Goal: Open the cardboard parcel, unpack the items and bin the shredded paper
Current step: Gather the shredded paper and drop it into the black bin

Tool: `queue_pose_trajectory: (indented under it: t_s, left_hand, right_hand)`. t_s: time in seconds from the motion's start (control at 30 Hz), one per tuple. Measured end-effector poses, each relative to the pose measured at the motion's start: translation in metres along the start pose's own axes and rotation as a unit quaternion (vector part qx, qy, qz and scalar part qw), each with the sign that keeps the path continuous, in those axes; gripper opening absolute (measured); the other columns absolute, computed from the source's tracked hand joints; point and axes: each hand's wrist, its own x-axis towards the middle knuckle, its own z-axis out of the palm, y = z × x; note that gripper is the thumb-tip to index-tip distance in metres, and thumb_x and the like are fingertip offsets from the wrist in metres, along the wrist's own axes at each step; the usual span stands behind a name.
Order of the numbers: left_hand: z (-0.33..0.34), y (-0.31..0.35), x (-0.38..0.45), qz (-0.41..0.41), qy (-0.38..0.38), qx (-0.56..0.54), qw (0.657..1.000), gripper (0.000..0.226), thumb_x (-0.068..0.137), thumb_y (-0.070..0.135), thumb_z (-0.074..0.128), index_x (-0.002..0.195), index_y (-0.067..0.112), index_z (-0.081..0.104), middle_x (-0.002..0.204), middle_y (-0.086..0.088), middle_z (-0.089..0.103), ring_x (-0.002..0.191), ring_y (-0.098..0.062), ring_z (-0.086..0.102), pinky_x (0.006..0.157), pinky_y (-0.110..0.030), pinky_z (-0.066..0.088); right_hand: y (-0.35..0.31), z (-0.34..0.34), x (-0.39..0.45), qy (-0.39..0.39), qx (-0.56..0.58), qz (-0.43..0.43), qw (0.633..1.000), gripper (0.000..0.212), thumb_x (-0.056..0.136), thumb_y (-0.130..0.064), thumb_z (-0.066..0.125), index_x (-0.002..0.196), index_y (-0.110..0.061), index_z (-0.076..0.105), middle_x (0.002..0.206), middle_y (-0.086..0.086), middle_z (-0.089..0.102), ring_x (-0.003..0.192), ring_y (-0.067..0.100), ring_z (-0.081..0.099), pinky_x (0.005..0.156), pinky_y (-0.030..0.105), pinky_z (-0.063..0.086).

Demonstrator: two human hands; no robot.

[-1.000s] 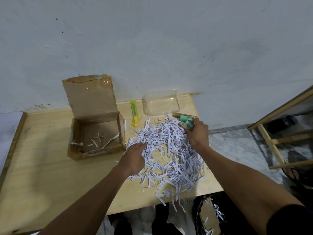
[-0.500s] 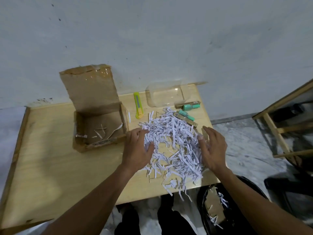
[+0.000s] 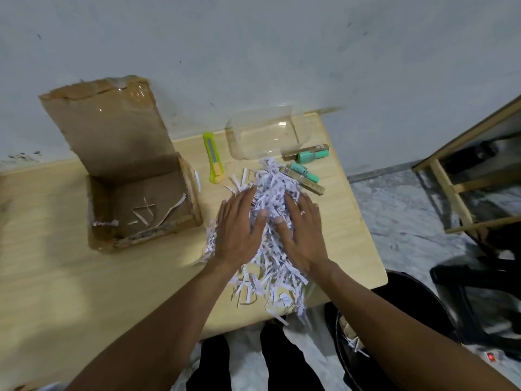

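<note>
Both hands, left and right, flat, fingers straight, pressing shreds between; pile runs toward table edge, bin probably nearer right.

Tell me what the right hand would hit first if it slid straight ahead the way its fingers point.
The right hand lies flat on the shredded paper, fingers pointing away and slightly left. Going straight on, it would push more shreds first, then probably reach the clear plastic container; depth is uncertain.
</note>
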Motion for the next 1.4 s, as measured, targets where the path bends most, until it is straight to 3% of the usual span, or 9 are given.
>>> queue_pose_trajectory:
  t_s: [0.07, 0.2, 0.33, 0.5, 0.8, 0.9, 1.17, 1.3, 1.4]
  left_hand:
    - [-0.002, -0.001, -0.001, 0.006, 0.021, -0.027, 0.999, 0.056, 0.099, 0.055, 0.022, 0.142, 0.025, 0.04, 0.146, 0.005, 0.043, 0.137, -0.014, 0.036, 0.119, -0.034, 0.02]
    - [-0.02, -0.009, -0.005, 0.006, 0.064, -0.056, 0.996, 0.047, 0.1, 0.044, 0.03, 0.132, 0.018, 0.05, 0.142, -0.001, 0.044, 0.135, -0.018, 0.038, 0.109, -0.046, 0.035]
    - [-0.042, -0.004, -0.033, 0.05, 0.061, -0.01, 0.997, 0.066, 0.094, 0.057, 0.038, 0.145, 0.015, 0.035, 0.158, -0.009, 0.018, 0.149, -0.025, 0.013, 0.117, -0.052, 0.022]
    - [-0.033, 0.002, -0.079, 0.064, -0.067, 0.197, 0.976, 0.118, 0.065, 0.094, 0.038, 0.155, 0.026, 0.002, 0.163, -0.011, -0.008, 0.148, -0.039, -0.014, 0.115, -0.066, 0.002]
    - [-0.025, -0.014, -0.081, 0.009, -0.106, 0.258, 0.96, 0.121, 0.063, 0.096, 0.035, 0.154, 0.026, -0.005, 0.162, -0.011, -0.012, 0.147, -0.042, -0.014, 0.112, -0.071, 0.006]
    - [-0.038, -0.019, -0.083, 0.016, -0.098, 0.234, 0.967, 0.122, 0.063, 0.096, 0.036, 0.154, 0.027, -0.007, 0.162, -0.011, -0.015, 0.147, -0.039, -0.017, 0.113, -0.069, 0.005]
    - [-0.038, -0.016, -0.072, 0.062, -0.014, 0.089, 0.994, 0.074, 0.096, 0.062, 0.029, 0.155, 0.023, 0.008, 0.163, -0.007, -0.003, 0.151, -0.03, -0.004, 0.116, -0.059, 0.014]
    - [-0.018, -0.004, -0.045, -0.049, 0.072, -0.046, 0.995, 0.063, 0.099, 0.054, 0.027, 0.154, 0.028, 0.011, 0.164, 0.003, 0.002, 0.151, -0.015, -0.002, 0.12, -0.051, 0.016]
    - [-0.006, 0.003, -0.028, -0.112, 0.145, -0.135, 0.974, 0.055, 0.1, 0.05, 0.026, 0.151, 0.029, 0.027, 0.159, 0.008, 0.024, 0.148, -0.006, 0.015, 0.119, -0.042, 0.023]
  right_hand:
    - [-0.01, 0.007, 0.006, -0.022, 0.037, -0.014, 0.999, 0.057, 0.101, -0.051, 0.029, 0.149, -0.019, 0.032, 0.156, 0.004, 0.03, 0.147, 0.018, 0.015, 0.12, 0.044, 0.013]
    - [-0.018, 0.004, 0.009, 0.028, 0.142, -0.111, 0.983, 0.038, 0.099, -0.041, 0.039, 0.12, -0.012, 0.052, 0.111, -0.003, 0.048, 0.107, 0.018, 0.046, 0.092, 0.036, 0.038]
    - [-0.018, -0.006, 0.033, 0.067, 0.186, -0.102, 0.975, 0.038, 0.098, -0.036, 0.045, 0.131, -0.017, 0.045, 0.128, -0.004, 0.045, 0.124, 0.018, 0.044, 0.102, 0.045, 0.04]
    - [-0.03, -0.006, 0.076, -0.078, 0.089, -0.06, 0.991, 0.06, 0.099, -0.058, 0.025, 0.153, -0.032, 0.019, 0.161, 0.002, 0.021, 0.15, 0.016, 0.012, 0.122, 0.041, 0.012]
    - [-0.041, -0.017, 0.047, -0.136, 0.07, -0.098, 0.983, 0.056, 0.099, -0.057, 0.026, 0.144, -0.028, 0.042, 0.142, -0.001, 0.054, 0.13, 0.017, 0.048, 0.108, 0.044, 0.037]
    - [-0.026, -0.037, 0.032, -0.098, 0.04, -0.138, 0.985, 0.058, 0.094, -0.065, 0.027, 0.144, -0.038, 0.037, 0.14, -0.006, 0.053, 0.132, 0.015, 0.044, 0.107, 0.056, 0.031]
    - [0.011, -0.021, -0.031, -0.071, -0.013, -0.126, 0.989, 0.088, 0.087, -0.073, 0.03, 0.155, -0.026, 0.002, 0.163, 0.006, -0.014, 0.15, 0.028, -0.015, 0.115, 0.066, 0.004]
    - [-0.017, 0.002, 0.002, -0.04, 0.055, -0.082, 0.994, 0.067, 0.096, -0.062, 0.022, 0.154, -0.036, 0.001, 0.163, 0.003, -0.014, 0.15, 0.021, -0.014, 0.118, 0.059, 0.004]
    - [-0.032, 0.014, 0.024, -0.019, 0.14, -0.075, 0.987, 0.051, 0.103, -0.046, 0.022, 0.152, -0.034, 0.02, 0.164, -0.001, 0.008, 0.151, 0.013, 0.001, 0.121, 0.051, 0.013]
